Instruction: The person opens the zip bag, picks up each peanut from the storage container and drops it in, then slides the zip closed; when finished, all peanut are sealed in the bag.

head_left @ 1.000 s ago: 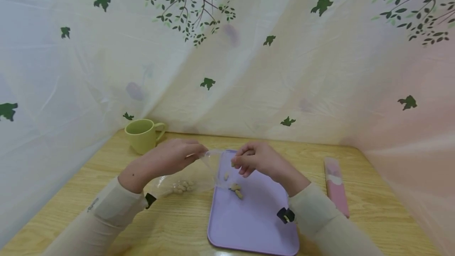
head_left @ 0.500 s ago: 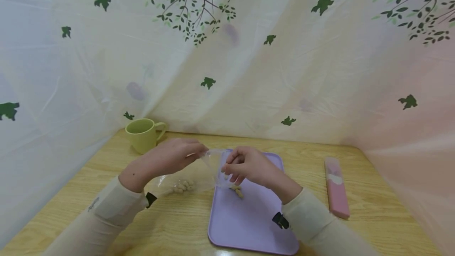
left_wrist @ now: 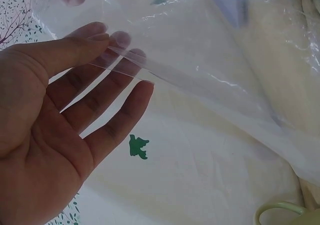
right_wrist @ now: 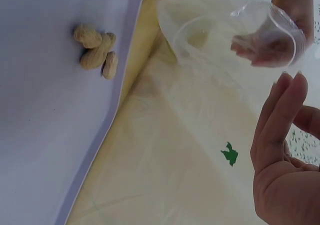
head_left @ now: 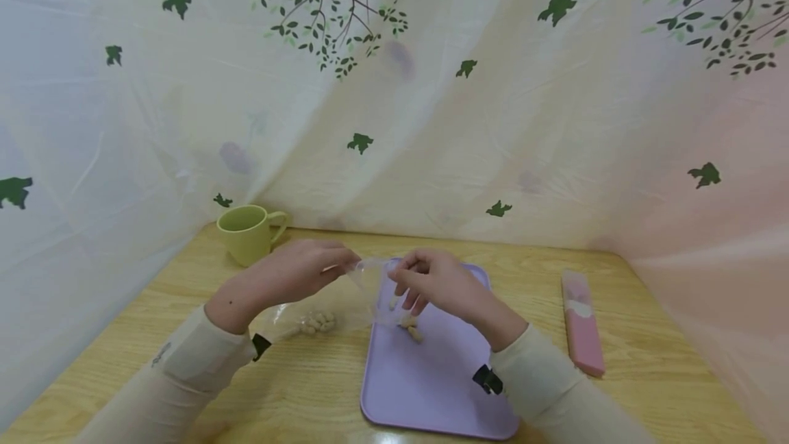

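Head view: the left hand (head_left: 290,271) pinches the edge of a clear plastic bag (head_left: 353,301) between thumb and index finger, and the left wrist camera shows its other fingers spread behind the film. The bag slants across the worktop (head_left: 296,396), with a heap of bagged peanuts (head_left: 317,323) in its lower part, left of a lilac tray (head_left: 431,389); its mouth reaches over the tray's far left portion. The right hand (head_left: 440,286) hovers above the tray, fingertips just beside the bag's mouth; in the right wrist camera two fingers are extended nearly straight and nothing shows in its grasp. Whether those fingertips touch the plastic, I cannot tell. Beneath them, a small cluster of loose peanuts (head_left: 411,331) rests on the tray; another pale one shows near the mouth, inside the bag or under it, unclear which. A yellow-green mug (head_left: 243,235) stands at the far left, a pink case (head_left: 582,334) lies right of the tray, and a pale curtain (head_left: 419,177) printed with green leaves hangs behind.
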`<move>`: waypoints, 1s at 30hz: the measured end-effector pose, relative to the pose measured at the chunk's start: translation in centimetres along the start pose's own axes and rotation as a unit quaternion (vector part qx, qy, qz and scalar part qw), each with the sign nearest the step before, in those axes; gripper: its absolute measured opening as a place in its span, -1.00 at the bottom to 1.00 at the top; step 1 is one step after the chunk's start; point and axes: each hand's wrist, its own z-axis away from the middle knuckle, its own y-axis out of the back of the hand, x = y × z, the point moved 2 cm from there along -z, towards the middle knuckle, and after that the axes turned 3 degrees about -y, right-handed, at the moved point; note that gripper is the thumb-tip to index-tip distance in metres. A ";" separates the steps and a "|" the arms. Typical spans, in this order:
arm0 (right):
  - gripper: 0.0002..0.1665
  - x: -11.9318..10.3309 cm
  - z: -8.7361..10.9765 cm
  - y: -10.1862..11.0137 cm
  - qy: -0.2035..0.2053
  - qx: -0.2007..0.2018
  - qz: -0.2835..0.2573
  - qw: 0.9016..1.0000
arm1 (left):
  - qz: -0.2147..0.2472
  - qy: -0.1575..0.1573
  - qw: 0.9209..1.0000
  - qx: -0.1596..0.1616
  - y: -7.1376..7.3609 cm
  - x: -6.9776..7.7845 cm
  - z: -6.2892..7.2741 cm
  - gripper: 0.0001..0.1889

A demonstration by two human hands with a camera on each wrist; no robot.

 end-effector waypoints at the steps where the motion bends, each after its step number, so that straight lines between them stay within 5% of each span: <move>1: -0.67 0.0 -0.1 0.3 -0.004 0.012 -0.006 1.000 | 0.000 0.000 1.000 0.000 0.0 0.0 0.0 -0.79; 11: -0.61 1.3 -2.6 2.9 -0.042 0.102 -0.067 0.992 | 0.008 0.000 1.000 -0.002 0.0 0.0 0.0 -0.78; 21: -0.62 4.2 -6.5 2.0 -0.089 0.074 0.000 0.993 | 0.000 0.001 1.000 -0.002 0.1 0.2 -0.1 -0.79; 30: -0.75 4.9 -7.7 0.3 -0.108 0.019 0.103 0.989 | -0.002 -0.003 1.000 -0.002 0.0 0.1 0.0 -0.78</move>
